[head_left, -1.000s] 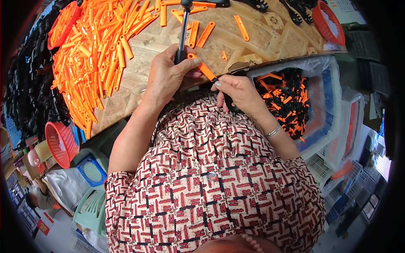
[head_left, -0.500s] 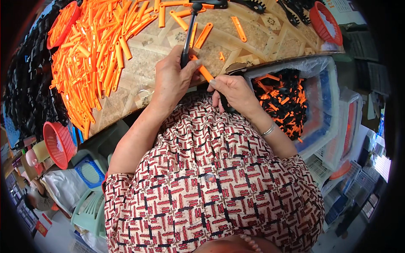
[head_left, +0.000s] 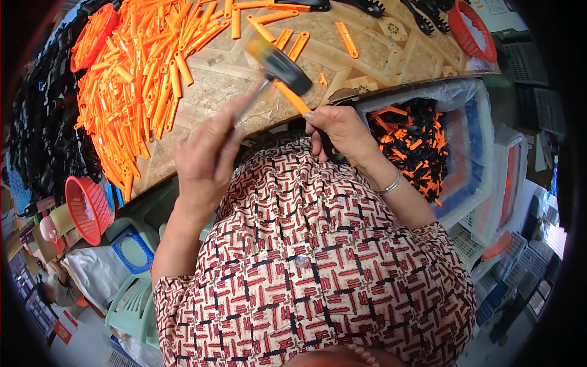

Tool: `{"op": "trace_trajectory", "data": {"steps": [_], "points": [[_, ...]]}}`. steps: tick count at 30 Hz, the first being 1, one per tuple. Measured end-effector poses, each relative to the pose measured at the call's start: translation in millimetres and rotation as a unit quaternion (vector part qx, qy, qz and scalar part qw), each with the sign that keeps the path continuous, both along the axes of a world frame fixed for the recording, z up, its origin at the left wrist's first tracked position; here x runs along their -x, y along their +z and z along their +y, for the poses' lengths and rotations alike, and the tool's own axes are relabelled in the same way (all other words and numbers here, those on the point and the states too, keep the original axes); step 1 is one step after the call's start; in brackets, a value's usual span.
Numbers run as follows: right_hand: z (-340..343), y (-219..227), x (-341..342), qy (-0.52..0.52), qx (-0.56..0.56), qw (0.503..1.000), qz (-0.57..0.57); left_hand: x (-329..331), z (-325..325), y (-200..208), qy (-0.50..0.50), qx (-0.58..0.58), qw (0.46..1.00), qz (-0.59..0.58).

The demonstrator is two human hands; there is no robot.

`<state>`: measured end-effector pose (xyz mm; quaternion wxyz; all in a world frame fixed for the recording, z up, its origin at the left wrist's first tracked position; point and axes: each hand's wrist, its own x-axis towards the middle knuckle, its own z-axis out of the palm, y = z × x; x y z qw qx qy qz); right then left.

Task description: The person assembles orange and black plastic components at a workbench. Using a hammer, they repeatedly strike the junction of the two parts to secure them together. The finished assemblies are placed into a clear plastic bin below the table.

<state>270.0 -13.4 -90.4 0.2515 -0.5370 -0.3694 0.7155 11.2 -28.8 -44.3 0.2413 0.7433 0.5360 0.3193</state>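
Observation:
In my left hand, closed and smeared by motion, is the handle of a mallet. Its black head, with a blurred yellowish end, hangs over the table edge just above an orange handle piece. My right hand is closed around the black utensil that joins this orange piece. The piece points up and left from my thumb; the utensil's lower end is mostly hidden by my fingers and shirt. Several loose orange handles lie on the table beyond the mallet, with a small orange scrap.
A big heap of orange handles covers the table's left side, with black utensils beyond it. At right stands a plastic-lined crate of black and orange pieces. Red baskets stand at left and far right. Black utensils lie at the back.
My left hand has drawn back down and left from beside the orange piece. The mallet has swung down, its head now over that piece. My right hand has barely moved.

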Motion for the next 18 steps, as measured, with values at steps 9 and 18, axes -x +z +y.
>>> {"op": "trace_trajectory", "data": {"steps": [9, 18], "points": [[-3, -2, 1, -0.013, -0.031, 0.999, -0.018, -4, -10, 16, 0.065, -0.2, 0.977, -0.021], [-1, 0, 1, -0.011, -0.01, 1.0, -0.016, -4, -9, 0, 0.022, -0.177, 0.983, 0.049]]}}
